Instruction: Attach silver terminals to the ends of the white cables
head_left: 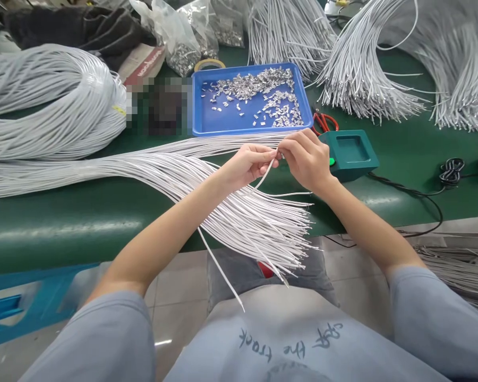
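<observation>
Both hands meet just in front of the blue tray (250,130). My left hand (255,162) is closed on a white wire (266,176) near its end. Beside it, my right hand (306,158) pinches at the wire's tip; whatever small piece lies between those fingertips is mostly hidden. Under my left hand and forearm a bundle of white wires (258,223) fans out over the table's front edge. Small metal terminals (258,82) lie scattered in the tray. Right of my right hand stands a green device (352,154) with a lit green button.
Red-handled tool (324,123) lies behind the device. Coiled wires (56,101) fill the left; more bundles (366,79) stand at the back right. Bags of metal parts (183,48) and a tape roll (209,64) sit behind the tray. A black cable (416,192) crosses the right.
</observation>
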`<state>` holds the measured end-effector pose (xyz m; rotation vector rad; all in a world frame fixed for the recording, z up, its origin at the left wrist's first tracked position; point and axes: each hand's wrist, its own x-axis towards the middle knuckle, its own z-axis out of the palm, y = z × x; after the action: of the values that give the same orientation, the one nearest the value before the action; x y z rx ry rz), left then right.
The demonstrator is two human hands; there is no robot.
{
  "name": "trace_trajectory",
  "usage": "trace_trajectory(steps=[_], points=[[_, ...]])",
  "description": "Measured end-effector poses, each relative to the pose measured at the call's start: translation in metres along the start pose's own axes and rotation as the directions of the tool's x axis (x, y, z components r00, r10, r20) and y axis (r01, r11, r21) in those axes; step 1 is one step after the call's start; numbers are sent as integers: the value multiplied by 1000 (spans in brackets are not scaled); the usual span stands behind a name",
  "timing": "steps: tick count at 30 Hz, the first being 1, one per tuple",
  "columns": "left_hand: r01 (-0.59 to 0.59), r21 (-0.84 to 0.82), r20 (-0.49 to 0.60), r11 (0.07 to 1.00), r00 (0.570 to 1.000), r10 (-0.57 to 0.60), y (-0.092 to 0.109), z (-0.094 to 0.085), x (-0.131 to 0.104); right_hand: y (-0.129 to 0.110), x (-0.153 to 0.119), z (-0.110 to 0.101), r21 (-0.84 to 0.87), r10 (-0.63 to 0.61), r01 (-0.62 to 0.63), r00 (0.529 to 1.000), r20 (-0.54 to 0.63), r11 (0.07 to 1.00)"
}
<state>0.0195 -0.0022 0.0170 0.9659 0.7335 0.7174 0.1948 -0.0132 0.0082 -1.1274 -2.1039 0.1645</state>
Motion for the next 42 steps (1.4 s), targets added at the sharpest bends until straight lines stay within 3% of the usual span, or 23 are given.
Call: trace_trajectory(steps=[3,5,6,8,10,12,14,16,18,19,21,24,30,36,42], points=[[-155,214,-1,964,987,159,-7,1,1,-7,-2,4,111,137,-129,988,-71,985],[-305,484,-33,820,930,365,-16,1,2,-10,-2,5,287,275,-267,961,10,920],[-358,628,-32,691,875,482,-22,1,2,-10,-1,5,380,345,-360,932,109,852],[-387,822,34,417,765,643,-32,0,3,-12,1,2,499,439,-561,828,350,660],[-391,874,90,289,713,695,-39,-4,5,-12,4,-1,507,489,-696,718,495,508],[-402,841,66,362,740,669,-42,-7,8,-14,6,-5,439,522,-722,691,500,535],[-372,744,-18,555,819,573,-43,-11,13,-15,5,-9,249,531,-634,760,374,732],[-301,634,-95,713,884,457,-41,-12,17,-16,1,-15,-95,464,-455,863,198,886],[-258,575,-124,776,911,394,-39,-12,19,-15,-1,-22,-410,360,-282,925,124,867],[-253,570,-119,782,916,384,-38,-12,19,-13,-1,-26,-508,327,-213,934,145,835],[-262,571,-93,778,921,378,-37,-12,19,-6,1,-31,-595,317,-101,909,271,798],[-261,544,-83,798,929,360,-36,-11,18,4,8,-35,-623,370,-14,815,447,782],[-191,420,-111,887,960,259,-32,-9,17,10,19,-41,-605,385,54,726,570,794],[-88,283,-130,955,983,129,-24,-5,13,15,25,-46,-599,405,42,699,590,800],[-61,258,-115,964,989,94,-21,-3,11,18,25,-42,-590,385,24,735,558,807]])
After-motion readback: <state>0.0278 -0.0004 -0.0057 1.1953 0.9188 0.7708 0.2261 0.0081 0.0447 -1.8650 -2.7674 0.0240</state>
